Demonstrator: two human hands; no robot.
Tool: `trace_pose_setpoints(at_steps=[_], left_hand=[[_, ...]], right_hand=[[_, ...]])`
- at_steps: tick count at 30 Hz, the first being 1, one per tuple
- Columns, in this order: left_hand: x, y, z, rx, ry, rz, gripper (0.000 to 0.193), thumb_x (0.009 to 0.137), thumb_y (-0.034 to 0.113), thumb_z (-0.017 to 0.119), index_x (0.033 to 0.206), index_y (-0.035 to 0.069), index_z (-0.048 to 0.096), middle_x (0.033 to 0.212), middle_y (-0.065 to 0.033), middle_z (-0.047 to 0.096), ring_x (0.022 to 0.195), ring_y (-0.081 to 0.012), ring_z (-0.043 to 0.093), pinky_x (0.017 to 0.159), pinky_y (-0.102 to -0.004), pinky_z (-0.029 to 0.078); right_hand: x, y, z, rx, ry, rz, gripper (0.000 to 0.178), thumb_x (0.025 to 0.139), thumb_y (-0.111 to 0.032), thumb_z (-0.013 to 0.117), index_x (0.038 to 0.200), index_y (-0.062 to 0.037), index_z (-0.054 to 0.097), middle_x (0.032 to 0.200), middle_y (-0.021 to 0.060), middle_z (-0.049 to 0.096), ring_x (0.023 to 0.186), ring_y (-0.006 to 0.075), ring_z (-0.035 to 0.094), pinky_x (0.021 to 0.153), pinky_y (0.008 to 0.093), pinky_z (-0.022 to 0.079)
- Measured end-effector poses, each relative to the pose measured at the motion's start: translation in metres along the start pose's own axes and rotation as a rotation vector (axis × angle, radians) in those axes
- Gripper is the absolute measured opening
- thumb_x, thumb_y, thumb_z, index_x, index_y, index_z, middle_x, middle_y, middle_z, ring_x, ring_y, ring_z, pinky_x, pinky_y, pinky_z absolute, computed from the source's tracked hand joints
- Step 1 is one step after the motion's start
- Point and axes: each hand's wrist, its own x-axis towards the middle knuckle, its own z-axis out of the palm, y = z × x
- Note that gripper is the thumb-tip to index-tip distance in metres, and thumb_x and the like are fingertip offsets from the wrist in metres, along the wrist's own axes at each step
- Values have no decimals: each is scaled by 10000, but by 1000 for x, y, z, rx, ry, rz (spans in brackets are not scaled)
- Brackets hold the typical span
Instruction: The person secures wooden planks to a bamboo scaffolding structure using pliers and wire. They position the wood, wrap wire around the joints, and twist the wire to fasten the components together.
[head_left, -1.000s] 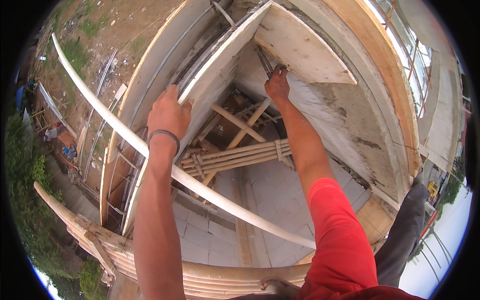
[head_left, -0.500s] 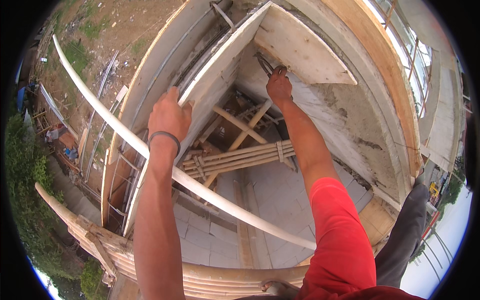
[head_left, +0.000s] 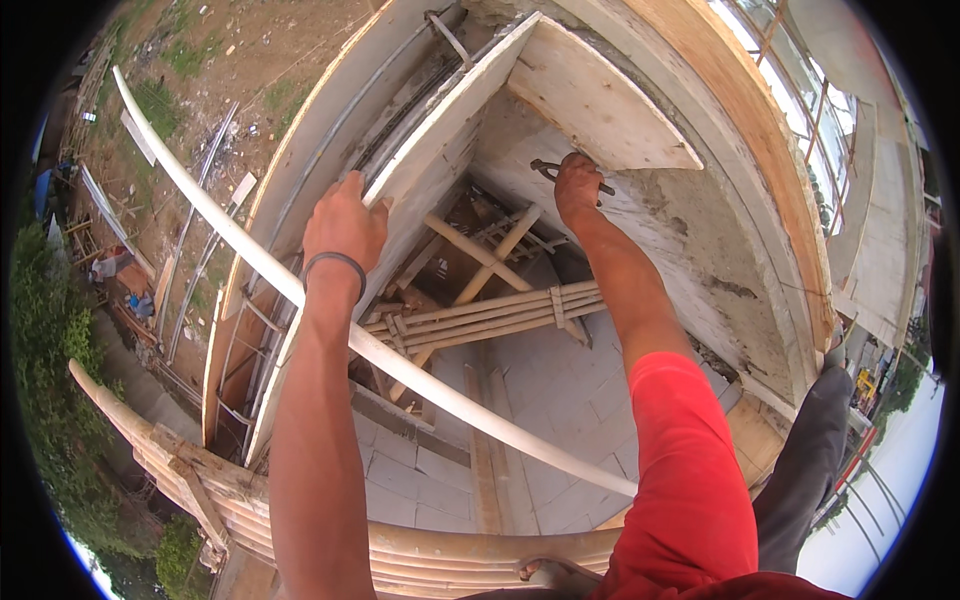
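- While the left hand (head_left: 345, 222) clasps the top edge of a pale plywood formwork panel (head_left: 440, 150), it sits above a long white pipe (head_left: 300, 295).
- Right hand (head_left: 578, 185) is clenched around a dark metal tool (head_left: 545, 168) against the rough concrete wall (head_left: 690, 240).
- Bundled bamboo poles (head_left: 490, 315) lie below, between both forearms.

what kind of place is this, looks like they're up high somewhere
Most likely a building site, seen from up on scaffolding. Bamboo poles are lashed together below, plywood formwork panels box in a rough concrete wall, and loose timber lies on the bare ground far below.
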Motion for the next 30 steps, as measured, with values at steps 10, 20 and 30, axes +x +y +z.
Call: trace_pose_setpoints(at_steps=[10,20,30], left_hand=[[1,-6,4,13,54,40,402,850,258,689,1142,-5,600,1009,-280,658,970,-466,611,827,-506,494],[1,-5,4,5,65,60,400,848,266,688,1127,-8,601,999,-283,656,970,-469,608,831,-512,489],[0,-5,5,5,65,36,407,852,273,687,1144,3,597,1014,-279,659,980,-463,612,842,-516,490]], right_hand=[[-25,21,-1,335,351,-72,231,868,-129,581,1052,0,631,1006,133,584,947,268,616,807,400,511],[-24,26,-11,361,503,-152,110,827,-62,579,925,-21,608,913,135,623,884,292,627,804,410,505],[-56,20,-28,589,315,-63,95,840,-49,543,915,-17,590,912,178,648,862,330,661,754,435,529]])
